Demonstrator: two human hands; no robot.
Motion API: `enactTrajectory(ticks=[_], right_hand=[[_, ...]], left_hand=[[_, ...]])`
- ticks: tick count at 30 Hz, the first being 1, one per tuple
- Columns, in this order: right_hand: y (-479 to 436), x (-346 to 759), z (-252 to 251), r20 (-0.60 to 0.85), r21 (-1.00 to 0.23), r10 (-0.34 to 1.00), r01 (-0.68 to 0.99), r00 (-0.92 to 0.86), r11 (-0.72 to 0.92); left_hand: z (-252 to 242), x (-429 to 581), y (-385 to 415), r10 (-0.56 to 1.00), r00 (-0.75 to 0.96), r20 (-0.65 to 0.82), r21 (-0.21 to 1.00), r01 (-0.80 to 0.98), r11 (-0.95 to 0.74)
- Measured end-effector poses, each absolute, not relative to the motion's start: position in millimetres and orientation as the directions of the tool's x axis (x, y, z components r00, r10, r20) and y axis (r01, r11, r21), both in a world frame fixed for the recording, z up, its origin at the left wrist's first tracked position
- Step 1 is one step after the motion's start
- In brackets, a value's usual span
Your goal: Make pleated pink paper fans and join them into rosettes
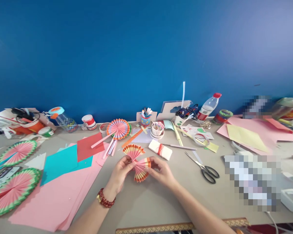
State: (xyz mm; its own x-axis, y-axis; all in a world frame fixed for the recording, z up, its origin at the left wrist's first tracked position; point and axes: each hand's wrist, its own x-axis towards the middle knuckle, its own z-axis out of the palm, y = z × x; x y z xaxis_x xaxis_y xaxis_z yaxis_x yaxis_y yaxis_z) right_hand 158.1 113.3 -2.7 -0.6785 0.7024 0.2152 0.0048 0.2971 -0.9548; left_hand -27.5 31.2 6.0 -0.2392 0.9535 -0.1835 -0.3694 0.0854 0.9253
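Note:
A pleated paper fan (138, 161) in pink, yellow and orange stripes is spread in two lobes above the table's middle. My left hand (120, 174), with a red bead bracelet on its wrist, pinches the fan at its folded centre. My right hand (162, 172) grips the fan's lower right lobe with closed fingers. A white folded paper bundle tied with red (160, 149) lies just behind my right hand.
Scissors (205, 168) lie right of my hands. Pink sheets (56, 198), a teal sheet (61, 162) and a red sheet (89, 148) cover the left side. Finished fans (13, 190) (118, 129) lie left and behind. Cups, jars and a bottle (208, 106) line the blue wall.

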Motion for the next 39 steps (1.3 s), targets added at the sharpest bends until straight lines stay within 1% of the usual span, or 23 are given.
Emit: enactTrajectory(ticks=[4,8,15,18,20,23,26,29,31,35,37,39], right_hand=[[116.5,161.1,-1.7,0.271,-0.941,0.705,-0.026,-0.655,0.338],[117.2,163.7,0.5,0.327,-0.934,0.691,-0.109,-0.645,0.34],[118.9,168.3,1.0,0.317,-0.942,0.711,-0.123,-0.627,0.312],[120.2,169.0,2.8,0.309,-0.943,0.722,-0.099,-0.62,0.319],[121.1,168.7,4.4,0.319,-0.935,0.739,-0.071,-0.593,0.346],[123.2,168.0,8.0,0.386,-0.906,0.757,-0.061,-0.528,0.419],[125.6,168.6,13.4,0.468,-0.858,0.731,-0.055,-0.496,0.511],[127.0,170.2,17.4,0.544,-0.801,0.672,-0.075,-0.502,0.593],[127.1,171.4,17.4,0.57,-0.78,0.641,-0.093,-0.514,0.619],[127.7,174.2,14.0,0.547,-0.801,0.674,-0.076,-0.496,0.594],[128.0,174.9,14.0,0.556,-0.801,0.684,-0.083,-0.473,0.593],[127.5,174.5,16.3,0.602,-0.762,0.648,-0.093,-0.466,0.641]], left_hand=[[5.4,-27.4,30.6,0.959,-0.223,-0.174,0.924,-0.372,0.082],[4.7,-26.0,29.2,0.971,-0.193,-0.14,0.938,-0.339,0.068],[1.5,-23.6,30.8,0.963,-0.213,-0.166,0.932,-0.353,0.082],[2.4,-23.4,31.2,0.966,-0.205,-0.16,0.943,-0.322,0.088],[3.6,-23.3,31.0,0.969,-0.2,-0.143,0.954,-0.287,0.082],[5.1,-22.9,30.1,0.974,-0.183,-0.132,0.965,-0.247,0.084],[5.9,-22.2,29.0,0.975,-0.168,-0.149,0.956,-0.278,0.098],[6.1,-23.7,28.6,0.964,-0.205,-0.168,0.942,-0.322,0.096],[6.2,-27.4,29.0,0.951,-0.255,-0.175,0.937,-0.34,0.081],[7.5,-37.6,30.6,0.914,-0.373,-0.162,0.947,-0.319,0.038],[8.9,-39.5,30.8,0.909,-0.387,-0.156,0.957,-0.289,0.041],[10.2,-38.0,30.4,0.919,-0.361,-0.157,0.958,-0.281,0.053]])
